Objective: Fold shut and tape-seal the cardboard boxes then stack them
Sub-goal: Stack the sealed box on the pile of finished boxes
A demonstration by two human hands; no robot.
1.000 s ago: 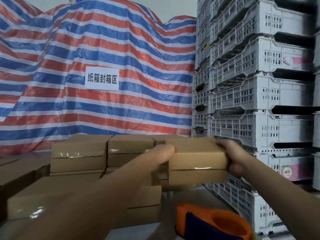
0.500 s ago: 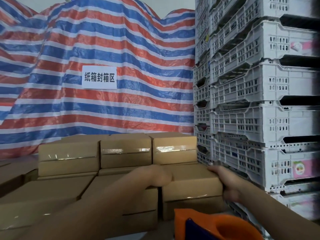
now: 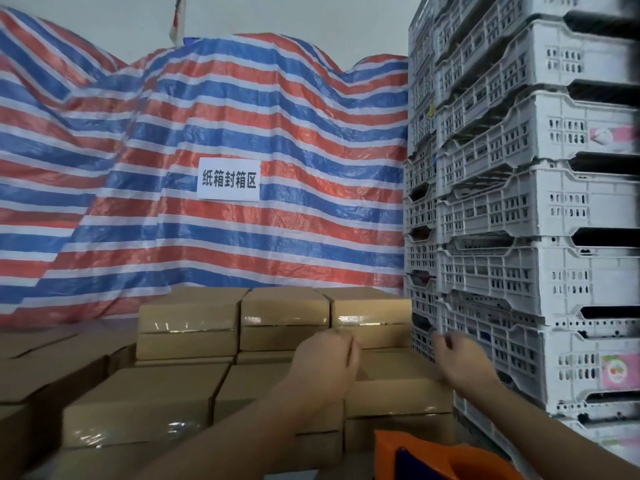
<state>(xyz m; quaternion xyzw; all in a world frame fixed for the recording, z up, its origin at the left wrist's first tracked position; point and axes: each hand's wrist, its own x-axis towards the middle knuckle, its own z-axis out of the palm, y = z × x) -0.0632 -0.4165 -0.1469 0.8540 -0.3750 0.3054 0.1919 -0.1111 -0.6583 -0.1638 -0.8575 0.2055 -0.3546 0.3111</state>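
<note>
Near the right end of the stack, the brown taped cardboard box (image 3: 394, 393) sits in the front row, against the white slotted plastic crates (image 3: 519, 271). Your left hand (image 3: 325, 358) and right hand (image 3: 460, 362) hover above it, loosely curled, holding nothing. Watch the orange tape dispenser (image 3: 433, 459) just below: a dropping elbow could knock it.

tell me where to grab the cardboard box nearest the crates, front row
Grip the brown taped cardboard box by its two short ends, coming down from above with a hand on each. Its flat top is clear, but the white plastic crates crowd its right end, so probably slide it left first.
</note>
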